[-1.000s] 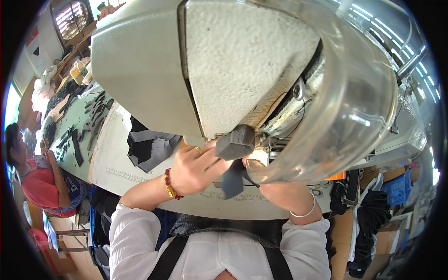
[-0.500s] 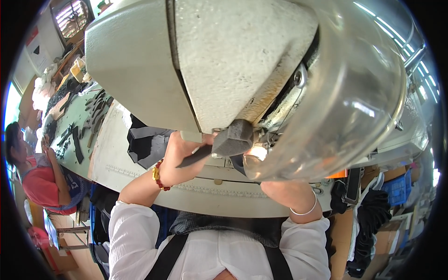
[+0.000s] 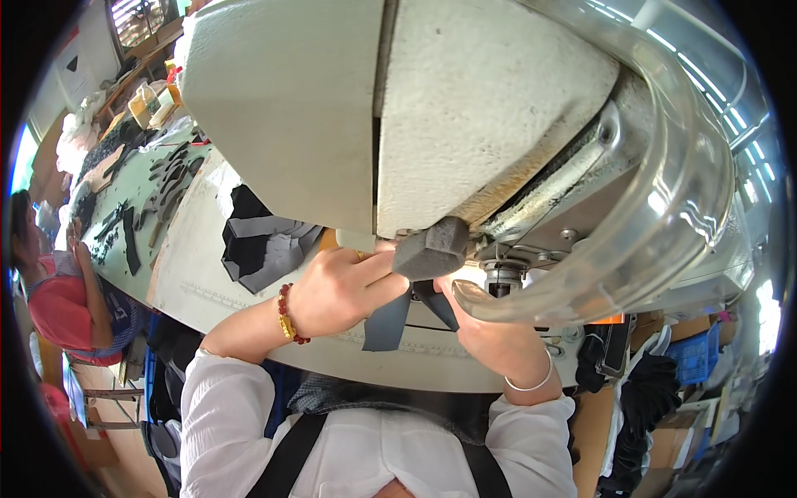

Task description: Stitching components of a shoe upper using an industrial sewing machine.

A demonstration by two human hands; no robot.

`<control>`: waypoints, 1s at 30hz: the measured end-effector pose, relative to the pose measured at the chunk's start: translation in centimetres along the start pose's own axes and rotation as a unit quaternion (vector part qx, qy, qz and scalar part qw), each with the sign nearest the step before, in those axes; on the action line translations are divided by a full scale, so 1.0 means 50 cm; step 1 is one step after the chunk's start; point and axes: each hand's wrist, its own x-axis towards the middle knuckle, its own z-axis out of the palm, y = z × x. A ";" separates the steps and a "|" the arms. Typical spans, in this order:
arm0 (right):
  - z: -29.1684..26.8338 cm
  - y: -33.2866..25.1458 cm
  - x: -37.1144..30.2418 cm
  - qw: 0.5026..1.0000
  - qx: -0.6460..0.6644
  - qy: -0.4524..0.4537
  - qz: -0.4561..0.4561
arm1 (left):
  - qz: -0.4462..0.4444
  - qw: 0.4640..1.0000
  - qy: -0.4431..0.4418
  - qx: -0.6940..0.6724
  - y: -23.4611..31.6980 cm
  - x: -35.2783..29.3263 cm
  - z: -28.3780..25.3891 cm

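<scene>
The grey strip (image 3: 385, 325) extends toward you from under your left hand (image 3: 342, 286), left of your right hand (image 3: 491, 334). Both angle inward toward the machine (image 3: 490, 108), fingertips partly hidden; I can't tell whether either grips anything.

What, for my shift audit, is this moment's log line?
left hand: partly behind foam block | right hand: partly behind clear guard | grey strip: between hands

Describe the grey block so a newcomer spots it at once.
Start at the big pale machine. At its lower end, beside the left hand, is the grey block. It is chunky and angular, unlike the flat strip just below it.
</scene>
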 end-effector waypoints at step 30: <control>0.025 0.004 0.048 0.986 -0.089 0.103 -0.097 | 0.017 0.999 0.016 0.034 -0.003 -0.008 0.029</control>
